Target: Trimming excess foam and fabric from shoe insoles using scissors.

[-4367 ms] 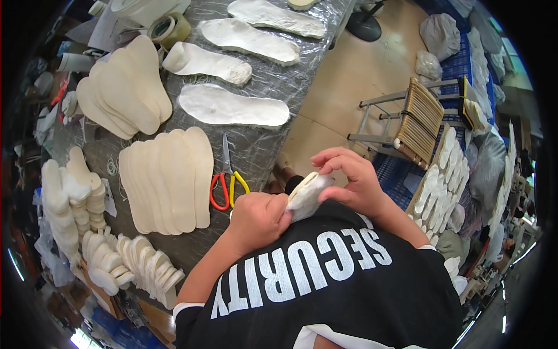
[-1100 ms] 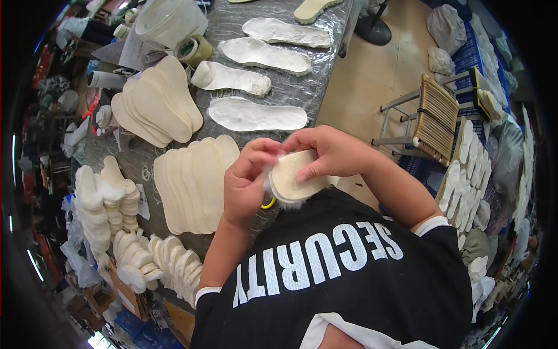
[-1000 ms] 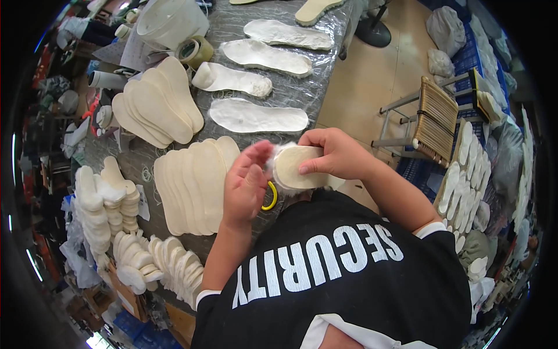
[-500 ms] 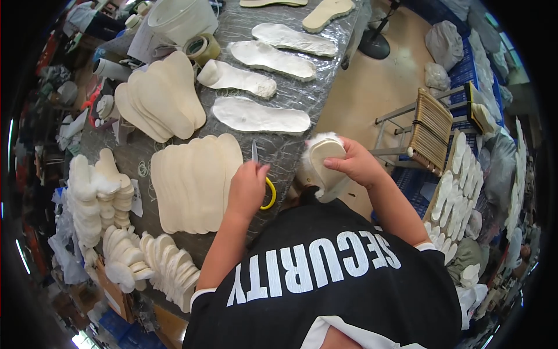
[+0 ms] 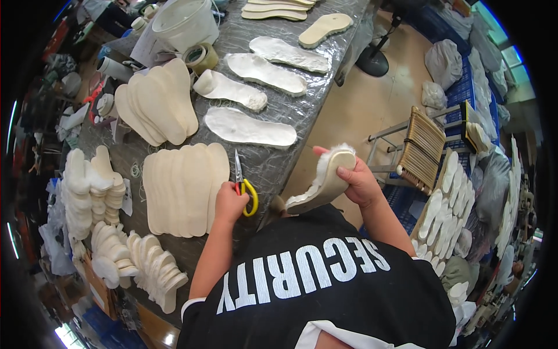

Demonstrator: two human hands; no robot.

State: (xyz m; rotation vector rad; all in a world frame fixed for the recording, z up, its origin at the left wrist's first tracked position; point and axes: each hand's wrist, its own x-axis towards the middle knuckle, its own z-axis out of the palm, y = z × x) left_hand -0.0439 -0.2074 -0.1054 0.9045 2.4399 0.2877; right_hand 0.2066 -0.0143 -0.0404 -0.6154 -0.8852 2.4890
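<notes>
My left hand is closed round the scissors, which have yellow and red handles. Their blades point away from me over the table, next to a row of overlapping beige insoles. Off the table's right edge, my right hand grips a fleece-lined insole, thumb on the smooth beige face and fingers behind. The insole is tilted, its white fluffy edge facing left and its lower end close to my shirt. Beyond the scissors lies a white fleecy insole, with several more farther back.
A fanned beige stack lies at the left, near a white bucket and a tape roll. Piled fleecy insoles line the table's near left. On the right stand a woven-seat stool and a board of insoles.
My left hand has drawn the scissors slightly left and toward me. The insole in my right hand has turned, so its side and fleece edge now show more. The view has shifted a little.
</notes>
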